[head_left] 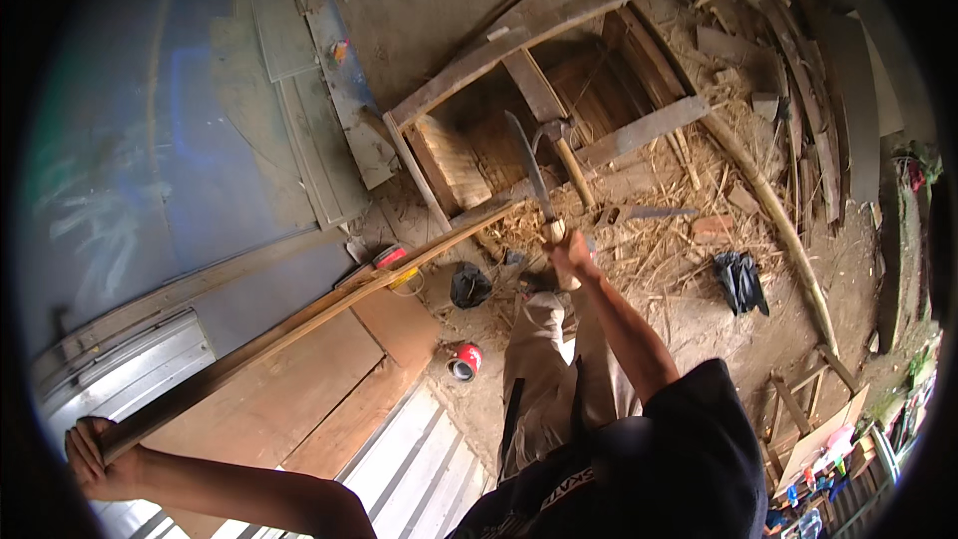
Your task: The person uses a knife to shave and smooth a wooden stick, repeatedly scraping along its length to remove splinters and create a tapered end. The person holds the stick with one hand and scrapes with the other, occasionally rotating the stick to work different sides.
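My left hand (100, 461), at the lower left, is closed around the near end of a long wooden plank (309, 314). The plank slants away to the right, its far end beside the wooden frame. In my right hand (571, 256), near the middle, is a machete; my fingers wrap its pale wooden handle and its dark blade (532, 172) points away from me. Just right of the blade, a hammer (576, 175) with a wooden handle leans against the frame's edge. A handsaw (649, 212) lies on the shavings beyond my right hand.
A box-like wooden frame (639, 132) stands ahead, with wood shavings (639, 255) around it. Black plastic bags (738, 282) and a red can (464, 361) are on the dirt floor. Sheets of board (289, 379) lie at left. A long pole (773, 205) and stacked planks (813, 110) are at right.
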### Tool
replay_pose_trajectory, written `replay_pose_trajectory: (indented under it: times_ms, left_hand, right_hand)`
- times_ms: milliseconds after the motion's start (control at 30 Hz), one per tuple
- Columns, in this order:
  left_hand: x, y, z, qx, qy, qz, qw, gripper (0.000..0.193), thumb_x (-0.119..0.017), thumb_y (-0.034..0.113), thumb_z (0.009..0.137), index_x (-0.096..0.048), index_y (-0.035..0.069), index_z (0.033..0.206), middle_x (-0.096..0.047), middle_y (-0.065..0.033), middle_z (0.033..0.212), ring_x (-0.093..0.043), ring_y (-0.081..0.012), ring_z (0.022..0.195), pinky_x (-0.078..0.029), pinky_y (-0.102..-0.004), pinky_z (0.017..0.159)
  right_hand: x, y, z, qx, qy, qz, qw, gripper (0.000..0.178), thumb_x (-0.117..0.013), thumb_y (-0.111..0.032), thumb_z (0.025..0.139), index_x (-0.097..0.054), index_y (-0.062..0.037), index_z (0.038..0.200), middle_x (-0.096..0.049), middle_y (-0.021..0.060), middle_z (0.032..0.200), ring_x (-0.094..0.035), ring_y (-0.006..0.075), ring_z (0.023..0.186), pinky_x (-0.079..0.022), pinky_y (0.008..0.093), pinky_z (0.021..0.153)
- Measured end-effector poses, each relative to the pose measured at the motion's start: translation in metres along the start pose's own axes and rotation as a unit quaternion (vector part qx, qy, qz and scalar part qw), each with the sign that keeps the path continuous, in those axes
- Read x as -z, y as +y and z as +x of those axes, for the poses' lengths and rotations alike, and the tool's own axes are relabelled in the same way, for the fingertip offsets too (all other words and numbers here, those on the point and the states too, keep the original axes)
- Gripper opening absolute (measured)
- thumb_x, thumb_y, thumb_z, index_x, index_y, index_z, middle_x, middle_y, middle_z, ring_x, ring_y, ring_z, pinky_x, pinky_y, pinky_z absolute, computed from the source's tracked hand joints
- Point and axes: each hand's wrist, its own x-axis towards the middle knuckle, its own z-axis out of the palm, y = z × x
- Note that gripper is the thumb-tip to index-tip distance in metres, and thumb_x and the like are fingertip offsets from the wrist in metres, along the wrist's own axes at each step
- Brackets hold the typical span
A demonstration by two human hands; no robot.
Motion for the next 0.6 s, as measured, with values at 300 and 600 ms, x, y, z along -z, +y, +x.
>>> replay_pose_trajectory:
  times_ms: [300, 600]
  left_hand:
    - [-0.046, -0.039, -0.049, -0.046, 0.130, 0.001, 0.990, 0.062, -0.056, 0.070, 0.082, -0.038, 0.016, 0.057, -0.029, 0.0064, 0.047, -0.028, -0.0042, 0.040, -0.027, -0.0171, 0.041]
    - [-0.079, -0.029, -0.082, -0.071, 0.210, -0.039, 0.974, 0.062, -0.027, 0.069, 0.094, -0.035, 0.014, 0.066, -0.028, 0.0028, 0.050, -0.022, -0.0072, 0.037, -0.021, -0.0199, 0.036]
  right_hand:
    - [0.023, -0.120, -0.131, 0.133, -0.132, 0.201, 0.962, 0.035, -0.073, -0.022, 0.085, -0.058, 0.0019, 0.105, -0.067, 0.0100, 0.084, -0.064, 0.0202, 0.080, -0.054, 0.0343, 0.074]
    - [0.048, -0.100, -0.172, 0.095, -0.046, 0.178, 0.978, 0.027, -0.065, -0.022, 0.086, -0.056, 0.0028, 0.090, -0.056, 0.0070, 0.069, -0.056, 0.0171, 0.059, -0.046, 0.0312, 0.052]
